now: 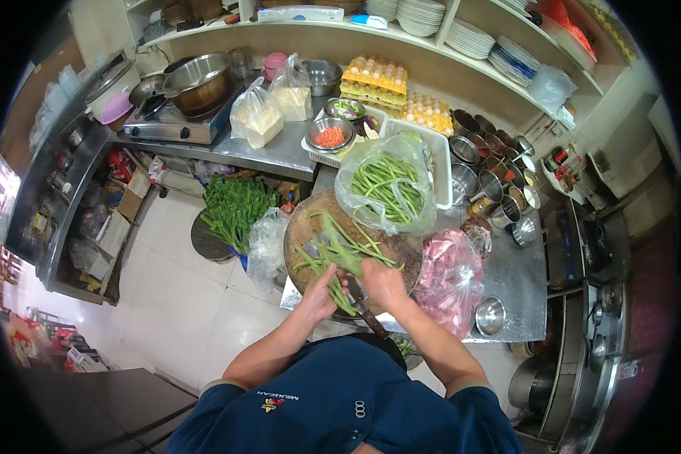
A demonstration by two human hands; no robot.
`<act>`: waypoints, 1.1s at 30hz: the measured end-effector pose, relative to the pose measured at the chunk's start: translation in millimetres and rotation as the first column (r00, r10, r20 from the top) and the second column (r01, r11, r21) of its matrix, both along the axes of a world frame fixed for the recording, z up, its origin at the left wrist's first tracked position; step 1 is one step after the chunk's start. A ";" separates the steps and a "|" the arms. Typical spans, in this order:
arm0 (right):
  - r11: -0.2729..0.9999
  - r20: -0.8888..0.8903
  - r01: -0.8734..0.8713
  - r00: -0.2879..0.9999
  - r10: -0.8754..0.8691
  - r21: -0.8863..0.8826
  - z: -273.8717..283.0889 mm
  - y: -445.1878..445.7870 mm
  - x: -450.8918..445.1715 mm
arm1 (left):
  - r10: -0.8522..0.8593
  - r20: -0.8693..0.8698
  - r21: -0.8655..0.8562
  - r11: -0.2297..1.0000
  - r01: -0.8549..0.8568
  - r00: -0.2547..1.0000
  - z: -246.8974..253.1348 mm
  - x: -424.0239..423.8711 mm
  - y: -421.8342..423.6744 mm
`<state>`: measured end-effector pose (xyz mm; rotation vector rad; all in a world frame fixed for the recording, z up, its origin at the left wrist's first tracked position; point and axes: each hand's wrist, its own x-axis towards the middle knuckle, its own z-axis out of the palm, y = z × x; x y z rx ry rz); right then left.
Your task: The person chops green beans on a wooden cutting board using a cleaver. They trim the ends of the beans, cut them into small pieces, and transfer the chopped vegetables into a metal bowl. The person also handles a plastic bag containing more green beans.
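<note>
My left hand (321, 296) is closed around a few long green beans (340, 296) at the near side of a round wooden chopping block (404, 245). Beside it, my right hand (381, 284) grips the ends of more beans, which are blurred by motion. Loose beans lie across the block beyond both hands. Under them rests a knife, partly covered, its brown handle (374, 323) sticking out over the near edge towards my body. At the block's far right edge sits a clear plastic bag (349, 190) full of green beans.
Right of the block lies a bag of raw meat (449, 284), with a small metal bowl (491, 315) beside it. White baskets (444, 170), egg trays (374, 85) and several metal containers (491, 184) stand behind. Leafy greens (241, 207) are at the left, below counter height.
</note>
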<state>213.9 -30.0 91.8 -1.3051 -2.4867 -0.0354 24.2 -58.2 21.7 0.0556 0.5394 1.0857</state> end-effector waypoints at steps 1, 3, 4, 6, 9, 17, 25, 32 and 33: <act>0.998 0.011 -0.044 0.999 0.044 -0.034 3.2 -14.2 -8.9 | 0.001 -0.029 0.003 1.000 -0.001 1.000 13.7 -2.5 0.6; 0.981 -0.054 -0.066 0.997 0.057 -0.182 7.4 -31.7 -17.1 | 0.008 -0.088 0.008 1.000 -0.007 0.996 38.5 -7.5 4.3; 0.968 -0.201 -0.084 0.979 0.035 -0.237 25.2 -41.8 -22.0 | -0.004 -0.166 0.061 0.998 0.014 0.986 30.8 -15.2 6.7; 0.895 -0.533 -0.147 0.838 -0.113 -0.421 21.6 -55.8 -19.1 | 0.003 -0.174 0.127 0.992 0.019 0.985 29.1 -28.0 2.6; 0.668 -0.634 -0.271 0.670 -0.387 -0.693 21.0 -62.2 -7.3 | -0.021 -0.130 0.237 0.970 0.051 0.991 49.3 -44.5 0.0; 0.966 -0.449 -0.134 0.893 0.022 -0.219 84.0 -75.1 -9.7 | -0.030 -0.259 0.413 0.900 0.139 0.966 72.6 -39.0 -2.6; 0.958 -0.586 0.004 0.790 -0.179 -0.287 65.1 -81.8 1.6 | 0.044 -0.314 0.445 0.889 0.106 0.948 89.4 -23.6 -10.6; 0.724 -0.757 -0.280 0.019 -0.653 -0.631 41.6 -77.4 33.1 | 0.019 -0.010 0.380 0.925 -0.014 1.000 94.1 -30.2 -14.4; 0.667 -0.721 -0.368 0.014 -0.692 -0.648 38.6 -82.5 32.2 | 0.012 0.005 0.378 0.926 -0.013 1.000 93.0 -29.3 -15.9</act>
